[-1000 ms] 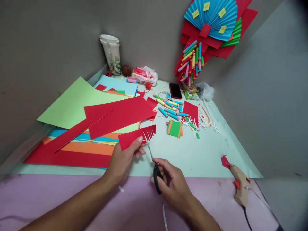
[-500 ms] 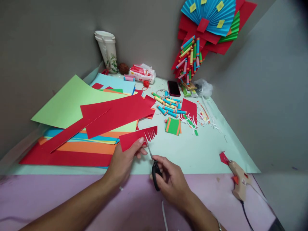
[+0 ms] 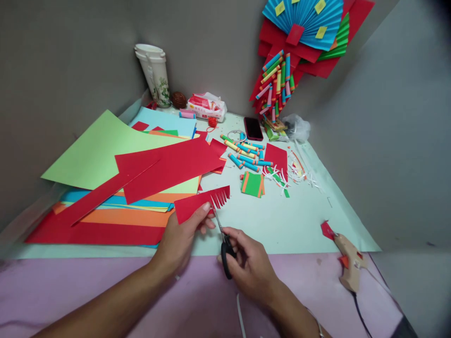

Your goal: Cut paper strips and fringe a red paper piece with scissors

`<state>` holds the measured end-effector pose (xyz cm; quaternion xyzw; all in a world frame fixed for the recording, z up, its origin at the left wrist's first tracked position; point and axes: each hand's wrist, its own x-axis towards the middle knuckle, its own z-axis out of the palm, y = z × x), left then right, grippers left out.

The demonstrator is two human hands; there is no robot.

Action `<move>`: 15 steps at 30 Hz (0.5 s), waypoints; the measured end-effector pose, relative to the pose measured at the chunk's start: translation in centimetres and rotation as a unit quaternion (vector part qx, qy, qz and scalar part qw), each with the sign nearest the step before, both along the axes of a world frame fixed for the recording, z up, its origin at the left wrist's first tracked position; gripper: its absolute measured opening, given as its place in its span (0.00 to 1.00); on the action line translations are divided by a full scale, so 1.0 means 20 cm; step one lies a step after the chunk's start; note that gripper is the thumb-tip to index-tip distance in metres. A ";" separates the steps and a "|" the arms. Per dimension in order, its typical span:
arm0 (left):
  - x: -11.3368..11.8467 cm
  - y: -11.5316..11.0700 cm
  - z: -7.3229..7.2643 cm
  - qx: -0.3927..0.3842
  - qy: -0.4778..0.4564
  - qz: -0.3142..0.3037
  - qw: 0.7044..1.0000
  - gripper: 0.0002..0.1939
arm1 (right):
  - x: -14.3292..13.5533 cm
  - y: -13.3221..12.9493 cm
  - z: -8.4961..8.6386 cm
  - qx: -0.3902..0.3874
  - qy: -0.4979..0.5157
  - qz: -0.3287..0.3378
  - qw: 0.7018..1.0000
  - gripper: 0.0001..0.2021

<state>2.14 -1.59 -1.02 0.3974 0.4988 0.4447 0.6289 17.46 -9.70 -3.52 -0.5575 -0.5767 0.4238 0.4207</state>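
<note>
A small red paper strip (image 3: 192, 204) is pinched between the thumb and fingers of my left hand (image 3: 185, 234). Its right part is cut into a fringe of narrow slits. My right hand (image 3: 250, 258) grips black-handled scissors (image 3: 226, 256), whose blades point up and lie at the strip's lower edge, beside my left thumb. Left of my hands, large red sheets (image 3: 172, 166) rest on a pile with a light green sheet (image 3: 102, 150) and orange paper (image 3: 127, 217).
Small paper rolls (image 3: 248, 157), a green and orange square (image 3: 252, 184) and paper shreds (image 3: 278, 177) lie beyond my hands. A glue gun (image 3: 348, 263) sits at right. Behind are a phone (image 3: 253, 129), a wipes pack (image 3: 207, 108), a white cup (image 3: 155, 77) and a paper decoration (image 3: 305, 28).
The view has shifted very slightly. The scissors have moved slightly at the red strip, while both hands keep nearly the same position and hold.
</note>
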 end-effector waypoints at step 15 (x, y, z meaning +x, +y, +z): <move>0.01 0.00 0.00 -0.001 -0.012 -0.002 1.000 0.15 | 0.00 0.01 0.03 0.022 -0.038 0.006 0.999 0.23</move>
